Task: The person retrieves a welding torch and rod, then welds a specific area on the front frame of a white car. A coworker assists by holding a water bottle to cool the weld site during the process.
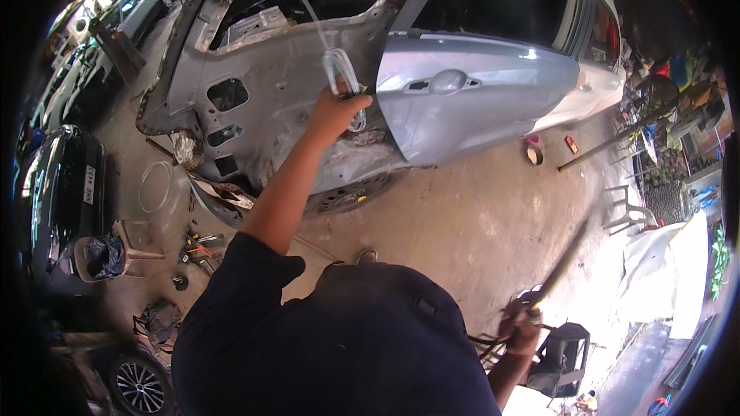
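"What's around the work?"

"A stripped car body panel (285, 69) fills the upper middle, with a silver-blue door (493, 100) just to its right. On the left stands a black car (65, 200); nearer, a dark bag (104, 256) sits on a pale seat, and hand tools (202, 250) lie on the floor (462, 216). A grey plastic chair (630, 208) stands off to the right."

"And what stands in the way?"

"The left forearm (287, 185) crosses in front of the panel's lower part, and the dark shirt (331, 339) hides much of the floor below."

"Where's the cord?"

"The bundle of looped pale cord (337, 65) is up in front of the panel, near the door's front edge. The left hand (339, 110) has its fingers wrapped around the loops, and one straight length runs upward toward the window opening."

"The other hand?"

"The right hand (524, 337) is low on the right, beside dark clutter. It's too small and dim there; I can't tell whether its fingers are open or closed."

"Counts?"

"One bundle in hand, one pale coil (156, 187) on the floor. Three cutouts (228, 95) at the panel's left. One loose wheel (139, 385) at lower left, and one car wheel (351, 194) partly showing beneath the panel."
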`<state>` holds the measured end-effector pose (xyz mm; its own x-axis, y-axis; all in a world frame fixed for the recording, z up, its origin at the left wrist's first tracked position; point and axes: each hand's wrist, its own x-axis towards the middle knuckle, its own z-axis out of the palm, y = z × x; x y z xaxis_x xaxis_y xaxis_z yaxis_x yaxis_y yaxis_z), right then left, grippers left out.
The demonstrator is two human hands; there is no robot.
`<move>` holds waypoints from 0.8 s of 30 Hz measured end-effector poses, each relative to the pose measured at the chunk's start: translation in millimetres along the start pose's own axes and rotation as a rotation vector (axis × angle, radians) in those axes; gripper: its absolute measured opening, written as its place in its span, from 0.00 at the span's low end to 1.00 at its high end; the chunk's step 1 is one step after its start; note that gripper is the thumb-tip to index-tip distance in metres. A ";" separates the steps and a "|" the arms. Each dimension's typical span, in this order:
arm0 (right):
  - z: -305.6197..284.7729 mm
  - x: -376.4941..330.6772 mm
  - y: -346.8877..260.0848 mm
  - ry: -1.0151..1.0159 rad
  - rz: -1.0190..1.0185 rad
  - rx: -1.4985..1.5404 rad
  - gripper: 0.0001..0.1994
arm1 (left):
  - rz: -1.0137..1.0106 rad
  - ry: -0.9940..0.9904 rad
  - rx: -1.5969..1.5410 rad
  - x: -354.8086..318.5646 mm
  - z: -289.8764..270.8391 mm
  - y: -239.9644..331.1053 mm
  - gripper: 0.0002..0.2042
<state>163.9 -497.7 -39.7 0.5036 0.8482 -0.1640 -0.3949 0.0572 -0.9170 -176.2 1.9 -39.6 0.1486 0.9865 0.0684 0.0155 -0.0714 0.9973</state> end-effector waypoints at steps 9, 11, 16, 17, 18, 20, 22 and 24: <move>-26.2 99.4 -14.3 -0.703 0.466 -0.352 0.18 | -0.115 0.151 0.325 47.1 73.2 -17.4 0.19; -38.4 116.7 -18.5 -0.836 0.451 -0.400 0.18 | 0.012 0.070 0.513 1.0 95.3 -8.4 0.23; -24.0 134.8 -37.9 -1.118 0.540 -0.409 0.06 | -0.171 -0.286 0.379 -80.5 117.7 32.5 0.26; -24.3 135.9 -40.4 -1.155 0.570 -0.458 0.05 | -0.182 -0.300 0.394 -94.5 112.6 45.3 0.25; -26.4 133.2 -38.9 -1.153 0.578 -0.483 0.04 | -0.194 -0.330 0.413 -113.2 109.4 65.1 0.23; -16.3 150.8 -31.3 -1.183 0.564 -0.530 0.04 | -0.226 -0.244 0.504 -126.0 98.3 100.2 0.18; -16.7 150.6 -26.6 -1.209 0.527 -0.561 0.04 | -0.167 -0.178 0.437 -134.2 86.9 104.5 0.17; -13.4 146.8 -15.9 -1.237 0.429 -0.481 0.05 | -0.108 -0.143 0.334 -134.5 74.6 90.8 0.17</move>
<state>254.4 -381.2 -54.1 -0.6853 0.6773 -0.2675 0.0825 -0.2928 -0.9526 -121.1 -148.2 39.9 0.2648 0.9622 -0.0643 0.3565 -0.0357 0.9336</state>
